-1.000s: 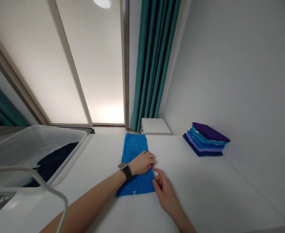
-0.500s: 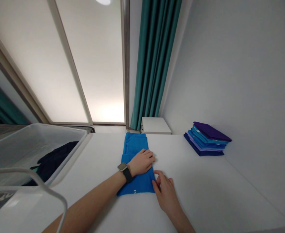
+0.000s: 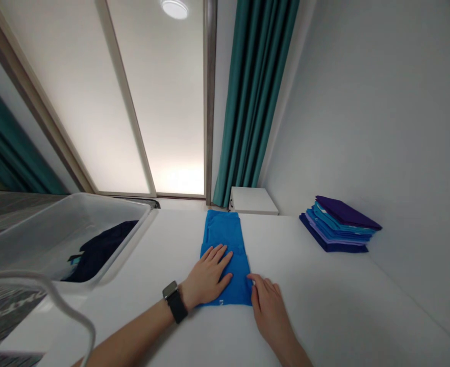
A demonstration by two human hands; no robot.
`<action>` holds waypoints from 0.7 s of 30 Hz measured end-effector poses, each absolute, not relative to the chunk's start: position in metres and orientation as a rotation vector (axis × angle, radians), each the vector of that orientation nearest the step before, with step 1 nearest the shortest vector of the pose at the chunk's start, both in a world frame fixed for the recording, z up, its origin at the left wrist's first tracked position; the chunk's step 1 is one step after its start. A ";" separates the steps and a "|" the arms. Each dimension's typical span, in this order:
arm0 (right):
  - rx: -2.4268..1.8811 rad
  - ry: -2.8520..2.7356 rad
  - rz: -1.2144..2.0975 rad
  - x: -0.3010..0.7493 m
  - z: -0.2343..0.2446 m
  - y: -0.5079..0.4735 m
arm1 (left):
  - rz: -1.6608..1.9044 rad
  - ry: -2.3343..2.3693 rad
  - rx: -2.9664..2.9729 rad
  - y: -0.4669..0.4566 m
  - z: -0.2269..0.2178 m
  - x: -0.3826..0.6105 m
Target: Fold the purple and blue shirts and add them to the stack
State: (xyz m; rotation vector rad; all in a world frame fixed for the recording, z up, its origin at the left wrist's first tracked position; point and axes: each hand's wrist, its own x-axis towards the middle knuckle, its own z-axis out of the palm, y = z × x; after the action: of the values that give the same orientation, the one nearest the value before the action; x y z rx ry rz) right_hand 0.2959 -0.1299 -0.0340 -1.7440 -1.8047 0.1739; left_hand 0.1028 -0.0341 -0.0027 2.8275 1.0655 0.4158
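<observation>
A blue T-shirt (image 3: 225, 229), folded into a long strip with small white lettering near its front edge, lies on the white table (image 3: 179, 229). My left hand (image 3: 209, 275) rests flat on the lower half of the strip, fingers spread and pointing away from me. A dark watch is on that wrist. At the strip's right edge, near its front corner, my right hand (image 3: 269, 306) has its thumb and index finger closed on the fabric, the other fingers curled.
On the right, by the wall, sits a stack of folded clothes (image 3: 340, 227) in purple and blues. A clear plastic bin (image 3: 106, 204) holding dark clothing (image 3: 106, 244) stands at left. A pale curved bar (image 3: 68, 311) crosses the lower left. Beyond the table is a white cabinet (image 3: 253, 199).
My left hand has slid left from the strip's right side, and its fingers have spread flat. My right hand stays at the right edge. The whole view has shifted slightly.
</observation>
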 end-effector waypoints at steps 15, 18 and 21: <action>-1.697 -1.899 0.354 0.308 0.007 -0.086 | 0.753 1.479 2.387 0.023 0.015 0.043; -1.758 -1.987 0.313 0.306 0.016 -0.051 | 0.747 1.438 2.248 0.031 0.005 0.037; -1.888 -2.013 0.271 0.301 0.014 -0.024 | 0.763 1.353 2.233 0.029 0.002 0.042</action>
State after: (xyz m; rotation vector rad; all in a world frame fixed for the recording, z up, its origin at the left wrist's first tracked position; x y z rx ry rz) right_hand 0.3007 -0.0238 0.0138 -1.8883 -2.0128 0.2710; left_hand 0.0419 0.0289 0.0018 2.2334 1.3528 0.7632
